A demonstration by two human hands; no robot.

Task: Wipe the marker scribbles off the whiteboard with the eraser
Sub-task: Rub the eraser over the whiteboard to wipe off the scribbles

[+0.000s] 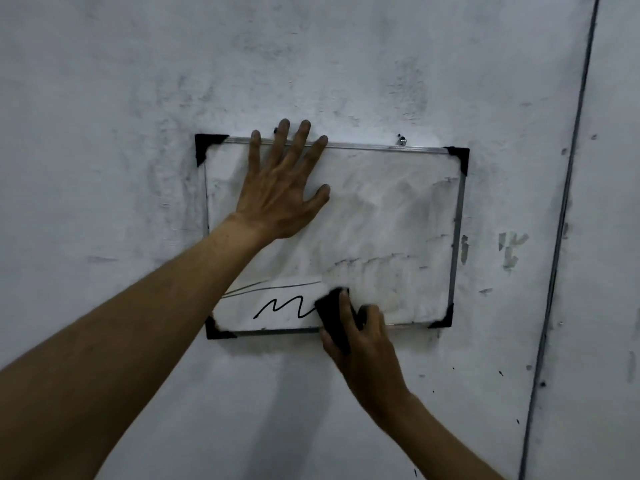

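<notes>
The right hand (360, 336) is the nearer one, low down, and its fingers (344, 306) are curled tight around a black eraser (334, 315), with the thumb on the left side of it. The eraser is pressed flat on the bottom edge of the small whiteboard (398, 216), about the middle of that edge, and its lower end hangs a little past the frame. Just to the left of the eraser is the last black squiggle (280, 308), a wavy line that touches the eraser's edge. Above it run two thin grey lines (270, 285) that slant toward the left side. The job looks almost done, because the rest of the board shows only grey smears. A good next wipe would go left along the bottom, pushing firmly and keeping the eraser flat so the whole wavy line comes off in one go. Then it should go up a bit to catch the thin lines. Farther up, the left hand (282, 199) lies open and flat on the top left part of the board, fingers spread, holding nothing, with the fingertips reaching over the top frame. It seems to be keeping the board steady on the grey wall (104, 98), so it should keep pressing while the eraser rubs, or the board may wobble on its two little hooks (401, 140).
</notes>
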